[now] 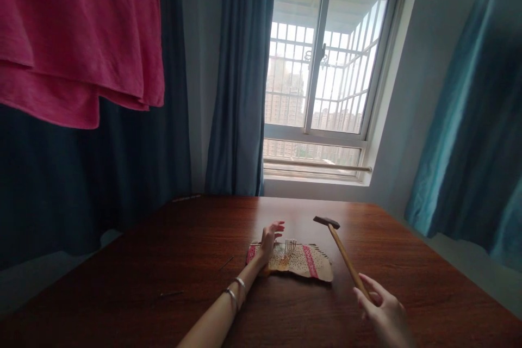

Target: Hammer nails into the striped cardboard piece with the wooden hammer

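The right hand (383,303) grips the hammer (345,253) by its handle; the left hand (269,239) is half open over the left part of the board (297,262) on the surface (204,234), any hold unclear; a stray swing could hit that hand or bend the upright nails (291,244).

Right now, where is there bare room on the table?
On the table, bare wood shows right of the hammer head and between the patterned piece and the window. Crowded: that piece, with upright nails and the left hand; thin dark items lie left of it.
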Available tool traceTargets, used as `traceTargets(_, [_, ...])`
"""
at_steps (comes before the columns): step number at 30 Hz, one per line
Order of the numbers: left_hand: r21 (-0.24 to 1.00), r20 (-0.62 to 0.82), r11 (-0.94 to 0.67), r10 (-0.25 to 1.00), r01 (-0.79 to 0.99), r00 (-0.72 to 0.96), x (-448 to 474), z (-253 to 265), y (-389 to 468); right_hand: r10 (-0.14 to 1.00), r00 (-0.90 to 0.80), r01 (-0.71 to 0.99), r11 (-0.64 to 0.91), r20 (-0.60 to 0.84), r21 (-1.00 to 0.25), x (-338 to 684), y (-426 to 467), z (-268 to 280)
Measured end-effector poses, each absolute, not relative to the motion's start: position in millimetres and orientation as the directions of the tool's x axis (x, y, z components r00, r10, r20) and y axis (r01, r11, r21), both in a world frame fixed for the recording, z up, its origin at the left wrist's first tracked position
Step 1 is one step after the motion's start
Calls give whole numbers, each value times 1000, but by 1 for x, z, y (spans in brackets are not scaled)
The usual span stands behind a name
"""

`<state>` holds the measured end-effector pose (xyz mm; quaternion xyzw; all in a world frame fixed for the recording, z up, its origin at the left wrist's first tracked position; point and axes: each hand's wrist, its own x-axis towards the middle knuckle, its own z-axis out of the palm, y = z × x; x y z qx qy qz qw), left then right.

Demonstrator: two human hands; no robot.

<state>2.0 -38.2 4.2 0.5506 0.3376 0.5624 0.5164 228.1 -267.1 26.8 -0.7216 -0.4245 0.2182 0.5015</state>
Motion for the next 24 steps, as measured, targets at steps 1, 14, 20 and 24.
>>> traceTargets(1, [941, 266, -234, 958, -246, 106, 1, 3, -37, 824, 557, 442, -183, 109, -878, 236, -267, 25])
traceTargets(14, [919, 328, -357, 927, -166, -180, -2, -4, -36, 838, 534, 738, -399, 109, -544, 274, -274, 4])
traceTargets(20, [930, 310, -338, 933, -147, -185, -2, -7, -33, 838, 545, 755, -472, 34, -455, 269, -276, 12])
traceTargets(24, [928, 321, -343, 934, -147, -156, -2, -5, -34, 832, 555, 764, -510, 0, -394, 265, -279, 13])
